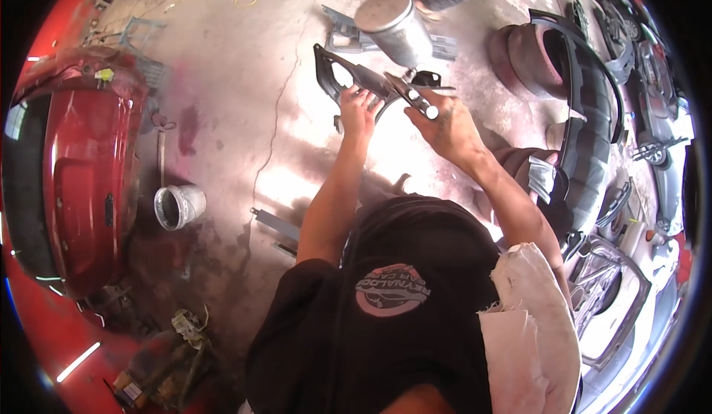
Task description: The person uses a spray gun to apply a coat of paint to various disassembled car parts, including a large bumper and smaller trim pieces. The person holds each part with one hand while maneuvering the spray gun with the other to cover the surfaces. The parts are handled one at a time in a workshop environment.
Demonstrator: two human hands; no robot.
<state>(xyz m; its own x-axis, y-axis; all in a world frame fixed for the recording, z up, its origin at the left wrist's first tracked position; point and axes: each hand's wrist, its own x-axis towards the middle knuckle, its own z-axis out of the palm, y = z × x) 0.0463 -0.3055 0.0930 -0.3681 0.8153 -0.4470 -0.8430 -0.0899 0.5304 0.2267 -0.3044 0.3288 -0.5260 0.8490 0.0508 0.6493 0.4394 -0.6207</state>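
Left hand (359, 117): gripping the near edge of a black part (328, 73) (a curved piece with an opening)
Right hand (449, 126): closed around a spray gun (410, 95) with a silver cup (400, 34)
Black part: before the body, beside the gun
Floor (230, 110): bucket (194, 203) at left

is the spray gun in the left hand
No, the right hand grips the spray gun, while the left hand holds a dark part.
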